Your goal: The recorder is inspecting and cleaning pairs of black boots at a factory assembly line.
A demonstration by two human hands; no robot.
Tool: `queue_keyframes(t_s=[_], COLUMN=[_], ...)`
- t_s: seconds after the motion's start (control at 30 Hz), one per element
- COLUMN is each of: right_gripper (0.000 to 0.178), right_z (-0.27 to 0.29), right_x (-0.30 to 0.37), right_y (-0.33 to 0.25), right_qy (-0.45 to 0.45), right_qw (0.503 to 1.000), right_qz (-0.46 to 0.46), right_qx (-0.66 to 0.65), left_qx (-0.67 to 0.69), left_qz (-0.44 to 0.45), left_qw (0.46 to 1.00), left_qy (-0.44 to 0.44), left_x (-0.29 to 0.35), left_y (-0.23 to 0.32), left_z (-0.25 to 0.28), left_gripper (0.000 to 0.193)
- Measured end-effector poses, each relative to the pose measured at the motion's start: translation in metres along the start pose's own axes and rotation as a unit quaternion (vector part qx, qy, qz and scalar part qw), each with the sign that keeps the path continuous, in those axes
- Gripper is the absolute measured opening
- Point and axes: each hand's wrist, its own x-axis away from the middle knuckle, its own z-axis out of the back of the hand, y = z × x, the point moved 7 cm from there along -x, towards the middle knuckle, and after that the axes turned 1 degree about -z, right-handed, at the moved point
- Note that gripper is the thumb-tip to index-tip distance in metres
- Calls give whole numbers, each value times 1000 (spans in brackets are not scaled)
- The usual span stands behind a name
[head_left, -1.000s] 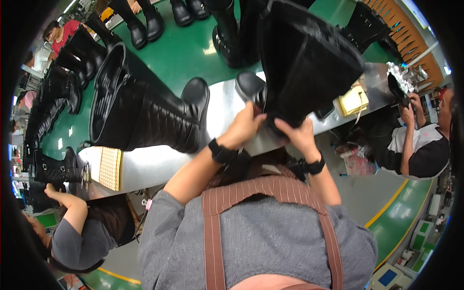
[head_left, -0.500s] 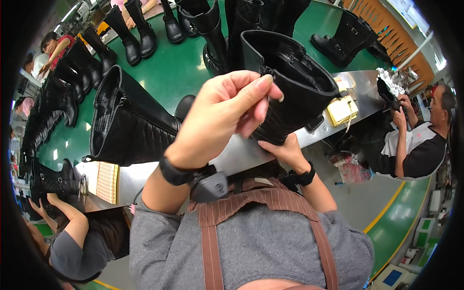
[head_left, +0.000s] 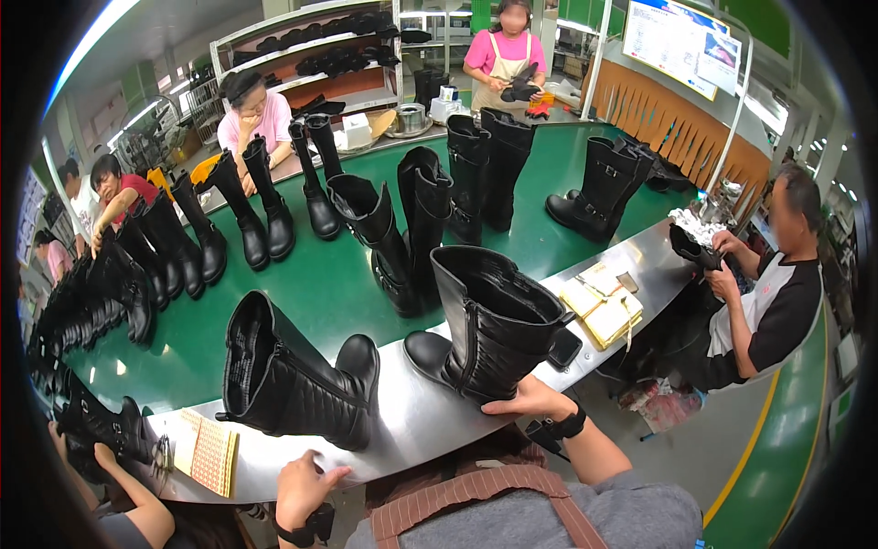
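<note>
Right grip (head_left: 532,399) holds the black boot (head_left: 501,349) upright, toe pointing left.

Just behind the left hand (head_left: 305,489), a black band (head_left: 294,533) circles the wrist, a small dark block (head_left: 321,522) on it. Behind the right hand (head_left: 529,399) I see a matching band (head_left: 569,424), with a dark piece (head_left: 546,438) toward the body. Farther back from that hand, past the bare forearm (head_left: 596,454), a plain grey shirt (head_left: 636,512) begins. Between both hands, nearer the chest, lies a brown apron (head_left: 466,494) with thin pale stripes and a brown strap (head_left: 575,515).
</note>
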Motion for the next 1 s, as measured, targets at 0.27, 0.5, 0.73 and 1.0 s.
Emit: queue_keyframes(t_s=[0.27,0.5,0.73,1.0], right_gripper=[65,56,43,43], right_z=[-6,-53,-99,-102], right_x=[-4,-6,-19,-25], right_y=[-13,-8,-26,-30], right_qy=[23,86,44,29], right_qw=[996,978,855,869], right_qz=[-2,-56,-50,-47], right_qx=[82,-183,-514,-492], left_qx=[413,584,820,812], left_qz=[-313,-293,-223,-266], left_qw=[823,736,526,519], left_qy=[232,178,-18,-16], left_x=[-57,-60,-55,-46], left_y=[40,59,77,85], left_z=[18,3,-15,-15], left_gripper=[62,49,41,42])
